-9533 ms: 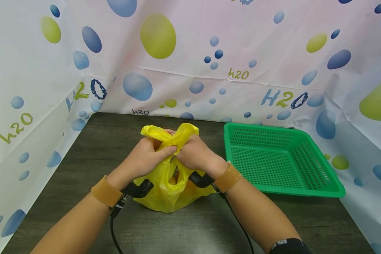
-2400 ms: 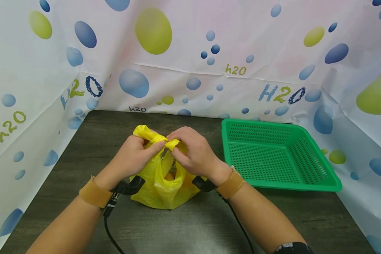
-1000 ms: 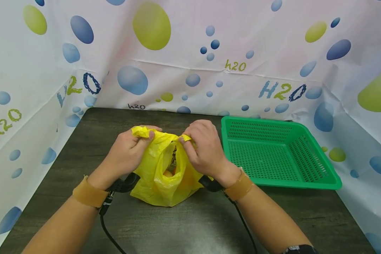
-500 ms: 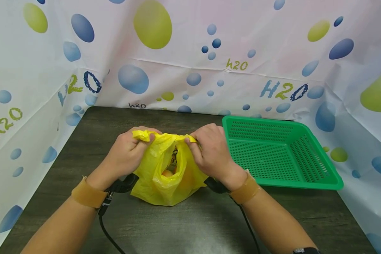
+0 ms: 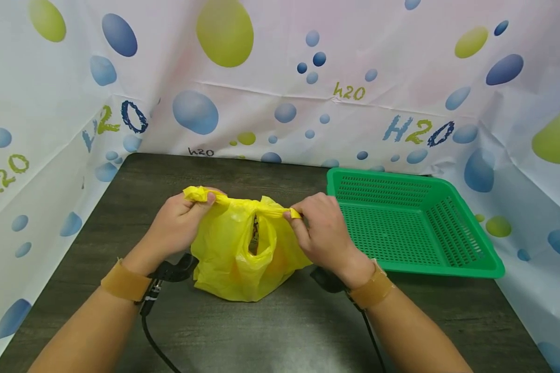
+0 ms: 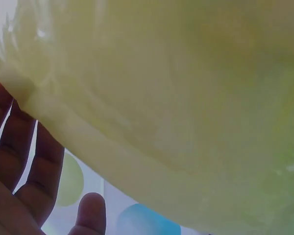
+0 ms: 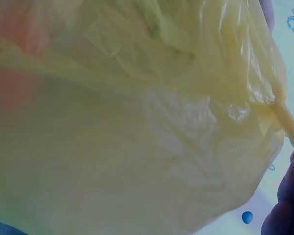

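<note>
A yellow plastic bag stands bulging on the dark table in the head view, its top drawn into a taut band between two hands. My left hand pinches one end of that band between thumb and fingers. The other end is pinched by my right hand, lower and nearer the basket. Below the band a narrow opening shows dark print inside. Reddish and greenish patches show through the bag in the right wrist view; the contents are otherwise hidden. The bag fills most of the left wrist view.
A green plastic basket with perforated walls stands at the right, close behind my right hand. The dark wooden table is bordered by a white printed sheet at the back and sides. Black cables trail from both wrists.
Both hands have moved apart, the right one farther, to the right and towards me. The band between them has been stretched, the bag's opening has narrowed and the round orange item inside has gone from sight.
</note>
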The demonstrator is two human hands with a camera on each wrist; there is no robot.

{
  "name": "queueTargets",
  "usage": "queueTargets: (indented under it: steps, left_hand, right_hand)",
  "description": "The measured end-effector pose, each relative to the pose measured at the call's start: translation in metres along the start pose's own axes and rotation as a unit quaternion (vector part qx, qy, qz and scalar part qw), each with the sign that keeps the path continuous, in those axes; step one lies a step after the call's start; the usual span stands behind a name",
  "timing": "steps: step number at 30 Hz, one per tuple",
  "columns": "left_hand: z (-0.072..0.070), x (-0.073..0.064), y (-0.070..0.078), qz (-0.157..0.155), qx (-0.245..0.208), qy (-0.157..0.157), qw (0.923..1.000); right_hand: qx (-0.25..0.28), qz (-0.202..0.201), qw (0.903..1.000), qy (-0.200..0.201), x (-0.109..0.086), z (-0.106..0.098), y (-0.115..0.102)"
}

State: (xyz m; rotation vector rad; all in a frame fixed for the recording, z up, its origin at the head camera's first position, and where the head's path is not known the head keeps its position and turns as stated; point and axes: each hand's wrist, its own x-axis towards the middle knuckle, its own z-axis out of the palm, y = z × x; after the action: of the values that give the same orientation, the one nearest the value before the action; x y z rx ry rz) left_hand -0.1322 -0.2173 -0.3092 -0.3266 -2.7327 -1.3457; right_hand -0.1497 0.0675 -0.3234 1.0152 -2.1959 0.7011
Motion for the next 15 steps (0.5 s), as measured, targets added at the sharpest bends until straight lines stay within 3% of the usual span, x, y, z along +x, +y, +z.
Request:
queueTargets:
  steps: [7,15]
  left_hand:
    - [0.001,0.005,-0.009,-0.053,0.010,0.005,0.9985]
    - [0.002,0.011,-0.016,-0.075,0.011,0.001,0.9971]
  right_hand:
    - [0.012,-0.001,0.9999,0.008,-0.014,0.001,0.001]
    - [0.024,-0.004,0.9996,0.015,-0.028,0.004,-0.003]
